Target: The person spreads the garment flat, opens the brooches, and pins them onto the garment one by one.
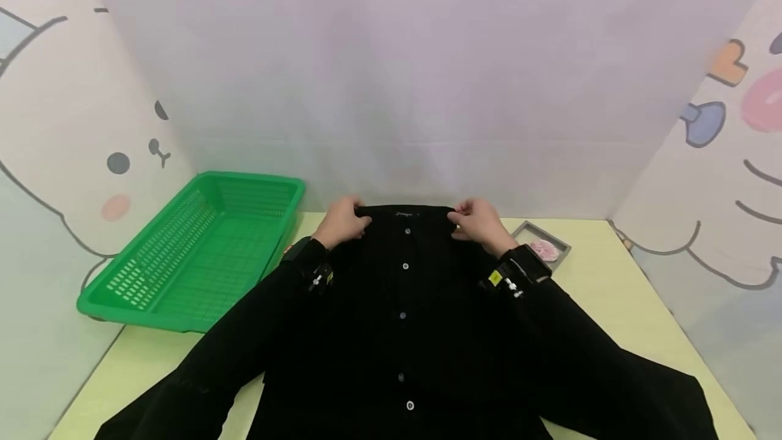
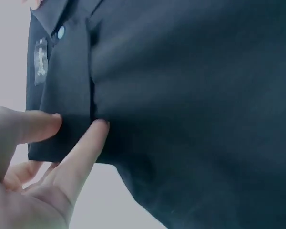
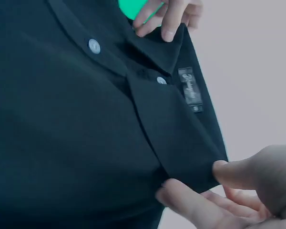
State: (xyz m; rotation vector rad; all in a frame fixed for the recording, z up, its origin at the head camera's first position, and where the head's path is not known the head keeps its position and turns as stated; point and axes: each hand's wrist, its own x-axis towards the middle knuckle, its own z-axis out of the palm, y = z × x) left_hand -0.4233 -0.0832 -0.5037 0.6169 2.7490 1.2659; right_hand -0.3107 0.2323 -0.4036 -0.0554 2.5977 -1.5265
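A black button-up shirt (image 1: 374,331) lies front side up, its collar toward the back wall and light buttons running down the middle. At one end of the collar my left hand (image 1: 342,223) pinches the cloth; in the left wrist view its thumb lies on the collar, with some fingers hidden behind. My right hand (image 1: 482,226) holds the opposite collar end, thumb and forefinger on the fabric in the right wrist view. Between the hands, inside the neck, a woven label (image 3: 189,88) shows. The shirt's lower end runs out of the head view.
On the left of the pale yellow table (image 1: 589,301) stands a green plastic basket (image 1: 287,197) with slotted sides. A small grey tray (image 1: 562,257) holding something pink (image 1: 544,250) lies beyond my right wrist. Walls enclose the back and both sides.
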